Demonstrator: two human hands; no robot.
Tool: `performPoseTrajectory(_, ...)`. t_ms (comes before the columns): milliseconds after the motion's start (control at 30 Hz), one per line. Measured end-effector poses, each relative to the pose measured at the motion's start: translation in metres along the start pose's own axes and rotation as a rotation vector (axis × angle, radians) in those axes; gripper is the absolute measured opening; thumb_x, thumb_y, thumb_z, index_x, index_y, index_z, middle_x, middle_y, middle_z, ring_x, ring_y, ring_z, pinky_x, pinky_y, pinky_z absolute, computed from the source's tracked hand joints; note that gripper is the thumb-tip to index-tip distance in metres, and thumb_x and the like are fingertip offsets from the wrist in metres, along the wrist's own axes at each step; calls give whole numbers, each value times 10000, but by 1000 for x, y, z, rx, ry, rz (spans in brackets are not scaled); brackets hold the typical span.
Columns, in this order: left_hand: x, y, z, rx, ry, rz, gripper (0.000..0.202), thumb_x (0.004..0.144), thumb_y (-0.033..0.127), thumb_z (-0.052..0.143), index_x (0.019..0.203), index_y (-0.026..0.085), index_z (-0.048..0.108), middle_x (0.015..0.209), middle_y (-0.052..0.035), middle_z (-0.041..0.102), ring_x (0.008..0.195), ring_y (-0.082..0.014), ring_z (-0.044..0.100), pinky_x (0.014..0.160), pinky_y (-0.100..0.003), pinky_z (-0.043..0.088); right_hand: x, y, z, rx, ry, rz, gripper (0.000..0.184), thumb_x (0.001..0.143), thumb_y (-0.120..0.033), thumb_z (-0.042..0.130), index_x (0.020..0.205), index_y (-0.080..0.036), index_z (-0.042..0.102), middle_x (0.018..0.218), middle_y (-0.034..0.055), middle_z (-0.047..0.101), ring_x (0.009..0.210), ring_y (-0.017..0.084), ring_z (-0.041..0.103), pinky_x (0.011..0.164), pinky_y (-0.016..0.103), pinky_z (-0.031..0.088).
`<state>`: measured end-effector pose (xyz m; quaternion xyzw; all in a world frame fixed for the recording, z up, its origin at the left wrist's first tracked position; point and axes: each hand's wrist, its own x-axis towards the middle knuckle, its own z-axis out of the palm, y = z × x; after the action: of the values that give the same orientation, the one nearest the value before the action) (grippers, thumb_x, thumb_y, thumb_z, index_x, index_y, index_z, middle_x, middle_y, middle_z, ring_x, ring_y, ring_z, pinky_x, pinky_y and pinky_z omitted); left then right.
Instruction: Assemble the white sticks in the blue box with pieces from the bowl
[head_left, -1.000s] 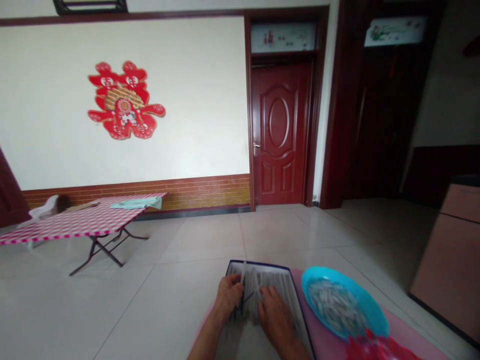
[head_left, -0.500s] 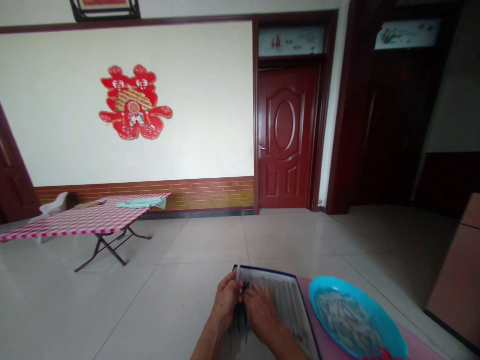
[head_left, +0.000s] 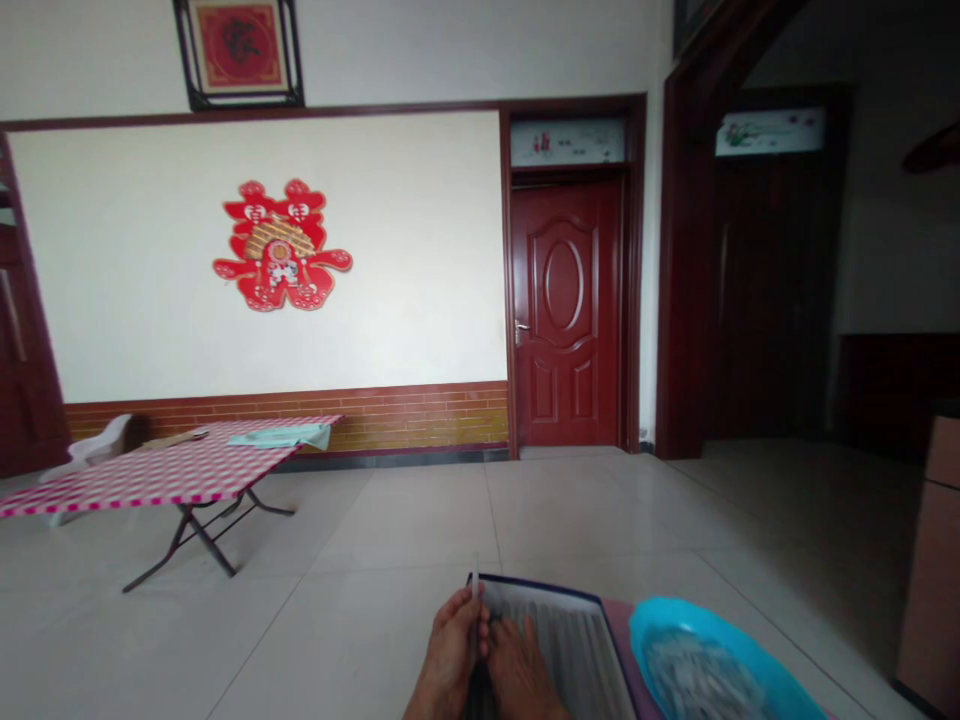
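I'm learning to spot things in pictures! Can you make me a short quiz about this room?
1. True or false: the blue dish is to the right of the dark-edged tray.
2. What covers the folding table? A) a red-and-white checked cloth, B) a plain green cloth, C) a blue striped cloth
3. Which is nearer the blue dish: the left hand or the right hand?

Key: 1. True. 2. A. 3. The right hand.

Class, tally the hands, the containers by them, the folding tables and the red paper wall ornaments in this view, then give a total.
Hands: 2 (left hand, right hand)
Containers: 2 (navy-edged tray, turquoise plate)
Folding tables: 1 (checked folding table)
Red paper wall ornaments: 1 (red paper ornament)
Total: 6
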<state>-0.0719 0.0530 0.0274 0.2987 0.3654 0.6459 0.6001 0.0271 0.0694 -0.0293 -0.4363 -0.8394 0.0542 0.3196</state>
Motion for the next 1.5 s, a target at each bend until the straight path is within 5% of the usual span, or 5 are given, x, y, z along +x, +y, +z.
performPoseTrajectory(367, -3, 5, 24, 124, 47, 140, 537, 604, 606, 706, 937, 193, 621, 531, 75, 480, 423, -62, 385, 388, -174, 273, 7, 14, -85, 17, 241, 134, 245, 836, -149, 385, 815, -240, 612, 850, 55, 666, 835, 221, 586, 797, 330, 412)
performPoseTrajectory(733, -4, -21, 13, 741, -87, 266, 350, 759, 456, 530, 895, 156, 649, 662, -12, 617, 548, -136, 514, 530, -235, 417, -22, 17, -77, 1472, 344, 715, 553, 594, -468, 725, 1065, -206, 598, 1089, 88, 678, 1039, 255, 619, 800, 336, 505)
performPoseTrajectory(967, -11, -15, 13, 1009, -134, 476, 391, 867, 415, 443, 1130, 213, 651, 945, -60, 708, 829, -190, 621, 799, -255, 470, -24, 18, -81, 1280, 509, 804, 502, 697, -582, 595, 1012, -193, 625, 918, 59, 694, 832, 206, 660, 654, 291, 535)
performPoseTrajectory(1200, -12, -23, 6, 1088, -230, 583, 389, 880, 400, 438, 1123, 196, 663, 820, -52, 721, 707, -172, 647, 743, -268, 519, -24, 20, -79, 1352, 611, 750, 462, 629, -522, 702, 953, -202, 626, 864, 14, 697, 781, 190, 657, 650, 289, 542)
performPoseTrajectory(1500, -12, -26, 7, 1068, -284, 689, 303, 872, 361, 484, 1063, 259, 696, 1010, -54, 726, 902, -203, 676, 849, -286, 515, -23, 14, -84, 1230, 476, 727, 410, 652, -542, 663, 890, -209, 656, 878, 32, 705, 824, 222, 664, 668, 305, 536)
